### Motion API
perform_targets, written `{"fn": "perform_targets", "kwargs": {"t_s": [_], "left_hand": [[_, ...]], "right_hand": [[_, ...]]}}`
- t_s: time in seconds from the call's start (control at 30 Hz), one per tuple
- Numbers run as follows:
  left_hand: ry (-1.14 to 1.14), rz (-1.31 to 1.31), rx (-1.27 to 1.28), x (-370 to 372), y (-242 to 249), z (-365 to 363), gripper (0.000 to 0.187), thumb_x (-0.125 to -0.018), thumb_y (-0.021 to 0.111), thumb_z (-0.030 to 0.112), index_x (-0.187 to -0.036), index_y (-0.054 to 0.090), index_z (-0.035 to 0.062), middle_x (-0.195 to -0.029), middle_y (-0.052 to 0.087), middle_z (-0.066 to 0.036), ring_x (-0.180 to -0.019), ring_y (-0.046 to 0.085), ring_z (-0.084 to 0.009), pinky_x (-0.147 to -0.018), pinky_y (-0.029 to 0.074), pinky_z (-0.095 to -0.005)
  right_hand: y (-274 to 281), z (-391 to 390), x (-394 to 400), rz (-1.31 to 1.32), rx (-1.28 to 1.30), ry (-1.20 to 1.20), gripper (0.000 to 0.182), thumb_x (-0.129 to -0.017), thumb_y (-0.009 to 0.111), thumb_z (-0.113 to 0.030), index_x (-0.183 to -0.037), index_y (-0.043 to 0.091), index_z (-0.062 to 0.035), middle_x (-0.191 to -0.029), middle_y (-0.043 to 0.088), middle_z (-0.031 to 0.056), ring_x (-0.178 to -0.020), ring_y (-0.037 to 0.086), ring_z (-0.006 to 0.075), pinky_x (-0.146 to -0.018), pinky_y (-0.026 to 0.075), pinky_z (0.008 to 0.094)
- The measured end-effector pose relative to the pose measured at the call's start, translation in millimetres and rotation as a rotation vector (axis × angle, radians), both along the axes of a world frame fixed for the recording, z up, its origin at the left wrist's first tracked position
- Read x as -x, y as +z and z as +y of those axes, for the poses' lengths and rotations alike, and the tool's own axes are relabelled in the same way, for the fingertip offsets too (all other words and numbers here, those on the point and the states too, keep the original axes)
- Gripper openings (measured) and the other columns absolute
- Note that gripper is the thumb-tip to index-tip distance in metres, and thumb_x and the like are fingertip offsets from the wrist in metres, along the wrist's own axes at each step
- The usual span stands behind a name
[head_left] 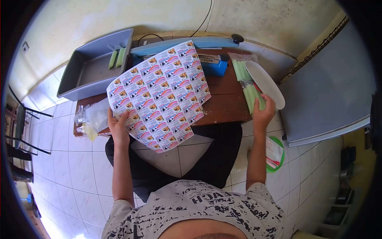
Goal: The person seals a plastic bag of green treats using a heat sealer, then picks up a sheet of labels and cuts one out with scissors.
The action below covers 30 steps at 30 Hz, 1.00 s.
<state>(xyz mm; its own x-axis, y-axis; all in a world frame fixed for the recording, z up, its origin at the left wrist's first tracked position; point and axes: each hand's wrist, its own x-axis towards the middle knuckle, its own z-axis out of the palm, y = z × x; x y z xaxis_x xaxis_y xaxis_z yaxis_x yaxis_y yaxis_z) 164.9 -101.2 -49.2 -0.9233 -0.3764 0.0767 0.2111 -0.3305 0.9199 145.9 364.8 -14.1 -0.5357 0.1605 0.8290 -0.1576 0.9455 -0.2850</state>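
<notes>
My left hand grips the lower left edge of a sheet of printed labels, thumb on its face. The sheet is tilted above the table and shows rows of small colourful labels with one stepped edge. At the table's right side, my right hand is closed on the near end of pale green sticks that look wrapped in clear plastic. More green sticks lie just behind them. Beside these, a white oval plate leans over the table's right edge, close to my right fingers.
On the left stands a grey tray with several green sticks. Behind the sheet is a blue sealer with a long arm and black knob. Clear plastic bags lie on the brown table. A green-rimmed basin sits on the floor.
</notes>
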Motion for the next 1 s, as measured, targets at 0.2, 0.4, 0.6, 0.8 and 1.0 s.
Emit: {"fn": "perform_targets", "kwargs": {"t_s": [0.2,0.4,0.6,0.8,1.0], "left_hand": [[0.021,-0.007,-0.024,-0.7,-6.8,-0.8,0.043,-0.085,0.06,-0.005,-0.124,0.043,-0.0038,-0.108,0.063,-0.015,-0.092,0.065,-0.0184,-0.079,0.053,-0.0297],[0.005,-0.008,0.0,-1.7,-12.3,-5.7,0.046,-0.085,0.06,-0.002,-0.127,0.041,-0.0039,-0.111,0.063,-0.016,-0.096,0.065,-0.0203,-0.084,0.052,-0.0332],[0.002,-0.008,-0.001,-0.6,-13.4,-7.4,0.047,-0.085,0.06,-0.002,-0.128,0.041,-0.0036,-0.111,0.063,-0.016,-0.097,0.065,-0.0203,-0.085,0.052,-0.0334],[0.028,-0.029,-0.035,-1.8,-10.5,-4.6,0.044,-0.085,0.06,-0.005,-0.125,0.042,-0.0041,-0.11,0.063,-0.015,-0.094,0.064,-0.0183,-0.083,0.051,-0.0308],[0.015,-0.009,-0.036,-2.3,-13.6,-6.8,0.042,-0.085,0.059,-0.005,-0.123,0.043,-0.0039,-0.109,0.063,-0.015,-0.094,0.065,-0.0184,-0.083,0.051,-0.0309]], "right_hand": [[-4.9,55.1,23.0,-0.23,-0.232,-0.09,0.032,-0.077,0.07,-0.011,-0.108,0.063,-0.004,-0.101,0.064,0.0128,-0.101,0.058,0.0326,-0.093,0.041,0.0439],[-19.1,68.8,45.1,-0.306,-0.29,-0.157,0.019,-0.077,0.065,-0.005,-0.096,0.068,-0.0027,-0.09,0.066,0.0107,-0.088,0.06,0.0297,-0.084,0.045,0.0434],[-13.3,71.7,62.8,-0.143,-0.334,-0.089,0.011,-0.075,0.065,-0.001,-0.086,0.068,-0.0015,-0.076,0.06,0.0107,-0.076,0.059,0.0296,-0.068,0.049,0.0399],[-2.8,72.3,95.6,-0.12,-0.408,-0.03,0.011,-0.071,0.066,-0.001,-0.082,0.069,-0.0029,-0.072,0.059,0.0103,-0.073,0.058,0.0285,-0.066,0.049,0.0389],[-3.1,67.2,127.0,-0.114,-0.478,0.057,0.01,-0.07,0.065,-0.001,-0.078,0.07,-0.0051,-0.071,0.059,0.0088,-0.072,0.058,0.0282,-0.067,0.05,0.0383]]}}
